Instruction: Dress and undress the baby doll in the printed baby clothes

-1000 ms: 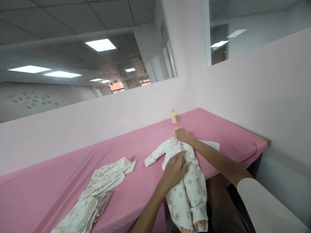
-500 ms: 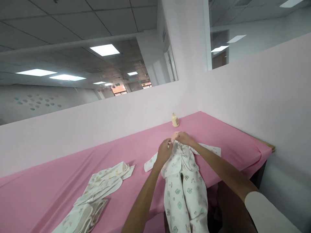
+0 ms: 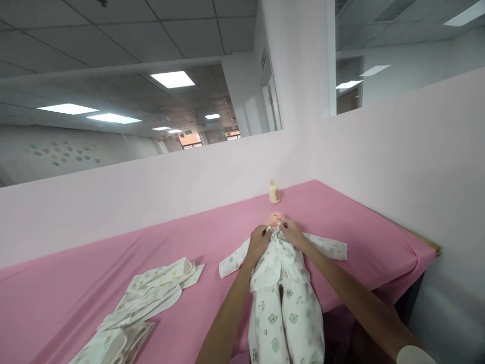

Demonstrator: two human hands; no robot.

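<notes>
A baby doll (image 3: 273,219) lies on its back on the pink-covered table, dressed in a white printed top (image 3: 270,268) and matching trousers (image 3: 290,318). Both sleeves stretch out sideways. At the neck opening, my left hand (image 3: 259,239) pinches the left edge of the top's collar. Opposite it, my right hand (image 3: 291,232) pinches the collar's right edge, just below the doll's chin. A small gap separates the two hands. The top's front edges meet loosely down the middle.
A cream pump bottle (image 3: 274,192) stands behind the doll's head, near the wall. Folded printed cloths (image 3: 151,293) lie on the left of the pink sheet (image 3: 182,235). White walls with windows close off the back and right. The table's edge is at the front right.
My right hand has come down from over the doll's face to the collar, so the face shows more. My left hand stays at the collar. The view has shifted slightly.
</notes>
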